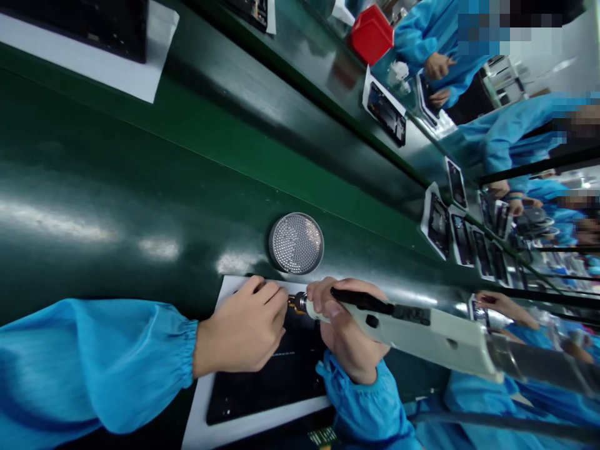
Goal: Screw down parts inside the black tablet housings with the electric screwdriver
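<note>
My right hand (349, 322) is wrapped around a pale electric screwdriver (431, 334), which lies slanted with its tip pointing left. At that tip (297, 302), the curled fingers of my left hand (246, 325) are pinched together; whatever they hold is hidden. Beneath both hands lies a dark tablet-like device (267, 387), partly covered by them. It rests on a white sheet (199, 415). Just beyond my hands sits a round dish with a perforated metal top (297, 244).
A raised green ledge and conveyor belt (300, 94) run diagonally past the bench. Several devices on white sheets lie along it, one tablet (112, 25) at upper left. Across stand co-workers in blue sleeves (417, 31) and a red bin (372, 34). Another person's hand (509, 306) is at right.
</note>
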### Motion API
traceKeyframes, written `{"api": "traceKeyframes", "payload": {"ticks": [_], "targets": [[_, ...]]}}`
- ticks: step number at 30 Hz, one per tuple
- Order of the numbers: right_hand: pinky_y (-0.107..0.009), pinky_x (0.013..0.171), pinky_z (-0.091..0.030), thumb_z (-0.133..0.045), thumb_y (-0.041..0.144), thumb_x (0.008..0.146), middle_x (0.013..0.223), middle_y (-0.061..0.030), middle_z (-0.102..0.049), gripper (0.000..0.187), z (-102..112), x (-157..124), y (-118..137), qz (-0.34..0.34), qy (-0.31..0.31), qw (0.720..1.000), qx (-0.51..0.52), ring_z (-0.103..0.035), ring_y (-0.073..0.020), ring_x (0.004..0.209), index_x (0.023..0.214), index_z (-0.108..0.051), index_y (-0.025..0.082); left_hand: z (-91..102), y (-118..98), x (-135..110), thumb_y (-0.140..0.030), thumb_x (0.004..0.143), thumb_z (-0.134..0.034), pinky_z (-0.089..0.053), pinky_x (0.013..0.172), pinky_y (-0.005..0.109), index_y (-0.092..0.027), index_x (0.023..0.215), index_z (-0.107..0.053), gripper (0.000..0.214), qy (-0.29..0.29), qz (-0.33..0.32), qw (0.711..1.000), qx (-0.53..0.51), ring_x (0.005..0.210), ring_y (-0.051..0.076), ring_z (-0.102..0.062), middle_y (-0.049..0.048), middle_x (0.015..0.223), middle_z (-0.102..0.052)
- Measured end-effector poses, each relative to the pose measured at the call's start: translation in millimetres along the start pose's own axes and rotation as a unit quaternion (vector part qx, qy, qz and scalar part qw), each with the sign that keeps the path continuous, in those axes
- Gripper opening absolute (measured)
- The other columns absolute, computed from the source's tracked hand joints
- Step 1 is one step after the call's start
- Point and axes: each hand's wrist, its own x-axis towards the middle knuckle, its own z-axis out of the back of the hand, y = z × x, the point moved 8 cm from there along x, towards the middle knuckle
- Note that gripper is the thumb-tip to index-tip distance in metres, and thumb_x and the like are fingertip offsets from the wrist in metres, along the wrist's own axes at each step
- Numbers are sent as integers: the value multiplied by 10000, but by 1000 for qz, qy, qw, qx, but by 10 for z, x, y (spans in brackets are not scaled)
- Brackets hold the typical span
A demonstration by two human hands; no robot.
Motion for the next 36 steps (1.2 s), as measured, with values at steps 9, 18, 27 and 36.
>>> {"api": "traceKeyframes", "payload": {"ticks": [9,18,27,36], "targets": [[-421,653,-561,-638,122,877,657,31,-569,271,-6,-30,-36,-3,10,1000,3,-628,-199,662,1100,-654,275,-10,-14,-15,-292,988,-499,-396,749,444,-52,1030,-713,324,1,-1,1000,2,927,300,-560,145,982,-641],[-436,682,-567,-620,123,883,695,19,-587,224,-45,-89,-106,0,37,999,1,-606,-190,661,1051,-629,271,-11,10,-23,-289,979,-511,-441,823,467,-74,1005,-700,287,7,8,1000,-19,976,317,-553,133,971,-630],[-362,638,-546,-680,131,788,612,54,-591,238,341,309,298,84,-96,991,39,-582,-142,568,1000,-668,239,-45,131,-52,-175,967,-458,-440,985,544,-50,1220,-606,319,24,60,998,-26,1169,369,-483,205,1242,-559],[-336,610,-526,-747,126,633,642,58,-614,252,1091,587,360,95,-266,959,-1,-582,-139,555,861,-669,198,-157,421,88,-92,969,-378,-497,792,463,-114,1005,-629,254,139,158,977,26,878,279,-513,131,998,-566]]}}
